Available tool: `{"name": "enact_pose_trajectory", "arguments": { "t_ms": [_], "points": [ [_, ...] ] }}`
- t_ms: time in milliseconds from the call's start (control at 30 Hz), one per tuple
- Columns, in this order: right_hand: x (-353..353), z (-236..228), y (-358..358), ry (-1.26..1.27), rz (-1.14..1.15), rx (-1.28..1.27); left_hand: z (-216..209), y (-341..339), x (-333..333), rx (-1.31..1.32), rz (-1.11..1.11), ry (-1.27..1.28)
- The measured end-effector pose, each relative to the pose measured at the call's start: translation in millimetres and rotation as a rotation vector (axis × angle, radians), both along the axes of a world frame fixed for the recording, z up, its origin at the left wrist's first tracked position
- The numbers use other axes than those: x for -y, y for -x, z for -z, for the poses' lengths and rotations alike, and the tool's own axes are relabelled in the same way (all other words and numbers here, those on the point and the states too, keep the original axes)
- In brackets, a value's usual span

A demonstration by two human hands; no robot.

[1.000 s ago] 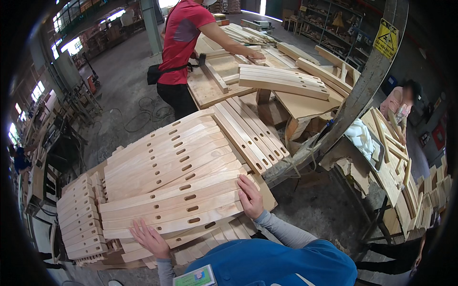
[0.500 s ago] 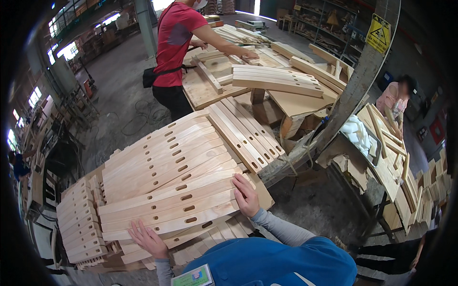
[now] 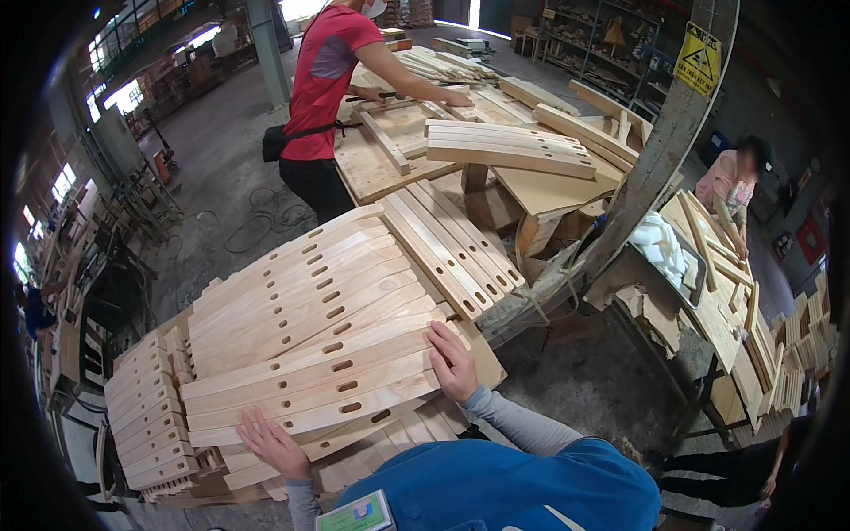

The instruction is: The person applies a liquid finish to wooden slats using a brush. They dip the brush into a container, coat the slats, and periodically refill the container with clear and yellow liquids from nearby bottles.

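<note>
Pale curved wooden slats (image 3: 314, 389) with oval slots lie side by side on top of a stack. My left hand (image 3: 272, 444) rests on the near edge of the front slats, its fingers spread. At their right end, my right hand (image 3: 452, 361) lies over the ends with fingers extended. Both hands are open and touch the wood without wrapping round it. Behind these, more slotted slats (image 3: 283, 283) fan out in a row. A group of straight slotted rails (image 3: 452, 252) lies beyond my right hand. Another stack of slats (image 3: 146, 411) stands left of my left hand.
A person in a red shirt (image 3: 328, 80) works at a wooden table (image 3: 376, 181) ahead. A metal post (image 3: 660, 168) with a yellow sign rises at the right. Past it stand a tray of white pieces (image 3: 664, 252) and another person (image 3: 735, 181) at a bench.
My hands and the slats under them stay in almost the same place. The view has shifted slightly. Ahead, the person in red has moved an arm a little.
</note>
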State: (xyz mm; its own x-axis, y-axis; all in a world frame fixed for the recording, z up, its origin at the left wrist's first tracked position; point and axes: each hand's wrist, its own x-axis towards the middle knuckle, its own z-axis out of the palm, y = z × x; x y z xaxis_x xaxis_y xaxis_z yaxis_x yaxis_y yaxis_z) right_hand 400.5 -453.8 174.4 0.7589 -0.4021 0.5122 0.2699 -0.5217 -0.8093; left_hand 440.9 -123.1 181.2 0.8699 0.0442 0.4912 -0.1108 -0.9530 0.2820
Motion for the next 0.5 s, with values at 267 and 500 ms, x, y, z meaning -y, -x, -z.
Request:
{"name": "enact_pose_trajectory", "arguments": {
  "t_ms": [267,500],
  "points": [
    [0.3,-0.1,0.1,-0.006,-0.003,-0.007,0.0,-1.2,-0.7,-0.021,-0.005,-0.008],
    [0.5,0.1,0.0,-0.009,-0.009,-0.006,-1.3,-0.4,0.9,-0.018,0.0,-0.001]
  ]
}}
